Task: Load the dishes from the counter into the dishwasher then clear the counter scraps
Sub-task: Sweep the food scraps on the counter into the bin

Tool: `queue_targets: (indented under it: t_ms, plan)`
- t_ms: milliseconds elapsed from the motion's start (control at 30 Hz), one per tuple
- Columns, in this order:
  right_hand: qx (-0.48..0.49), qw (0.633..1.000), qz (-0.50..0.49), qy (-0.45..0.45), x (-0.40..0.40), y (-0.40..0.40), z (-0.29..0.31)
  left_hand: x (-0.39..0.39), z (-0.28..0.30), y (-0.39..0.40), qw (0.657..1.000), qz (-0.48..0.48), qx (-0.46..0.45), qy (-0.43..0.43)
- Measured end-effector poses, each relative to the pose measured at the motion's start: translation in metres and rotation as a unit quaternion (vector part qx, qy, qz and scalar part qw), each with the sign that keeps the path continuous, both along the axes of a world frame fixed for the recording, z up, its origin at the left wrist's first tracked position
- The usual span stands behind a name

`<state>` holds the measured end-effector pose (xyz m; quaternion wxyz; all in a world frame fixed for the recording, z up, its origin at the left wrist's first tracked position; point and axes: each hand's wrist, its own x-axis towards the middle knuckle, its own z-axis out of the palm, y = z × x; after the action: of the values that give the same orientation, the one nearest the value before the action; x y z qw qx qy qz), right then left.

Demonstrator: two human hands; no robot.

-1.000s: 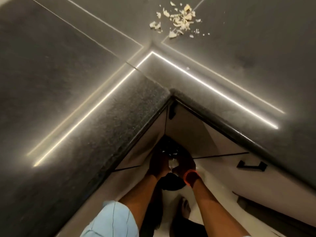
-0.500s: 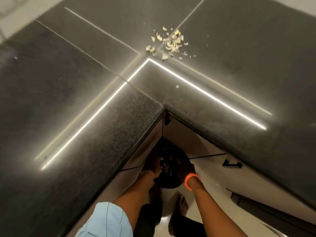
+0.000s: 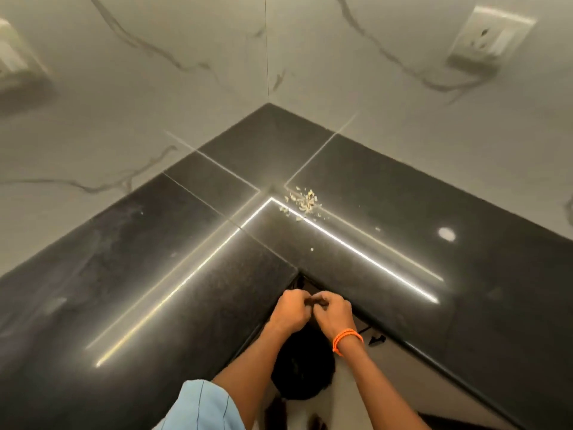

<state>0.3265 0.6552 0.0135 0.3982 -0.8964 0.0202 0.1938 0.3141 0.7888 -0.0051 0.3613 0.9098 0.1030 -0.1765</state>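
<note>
A small pile of pale food scraps [image 3: 302,202] lies on the black L-shaped counter [image 3: 148,274], near the back of its corner. My left hand [image 3: 290,311] and my right hand [image 3: 334,311] are side by side at the counter's inner corner edge. Both have fingers closed, pinching a dark edge between them. It looks like the top of a black bag [image 3: 302,372] that hangs below them in front of the cabinets. The hands are well short of the scraps. No dishes or dishwasher are in view.
A few stray crumbs [image 3: 312,249] lie apart from the pile. Marble-look walls meet behind the counter, with a socket plate [image 3: 490,38] on the right wall and another socket plate [image 3: 15,69] on the left. A black cabinet handle [image 3: 376,339] shows under the counter edge.
Both hands rose from low in front of the cabinets to the counter's edge, and the black bag came up with them. The view tilted upward, showing the walls.
</note>
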Motion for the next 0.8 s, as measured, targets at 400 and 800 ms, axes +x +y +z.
queue_targets:
  t_ms: [400, 800]
  plan:
    - [-0.167, 0.976, 0.106, -0.086, 0.056, 0.015, 0.030, 0.043, 0.047, 0.046, 0.976, -0.054, 0.183, -0.105]
    - [-0.300, 0.936, 0.098, -0.156, 0.140, 0.061, -0.001, 0.129, 0.014, 0.064, 0.960, 0.010, 0.259, -0.106]
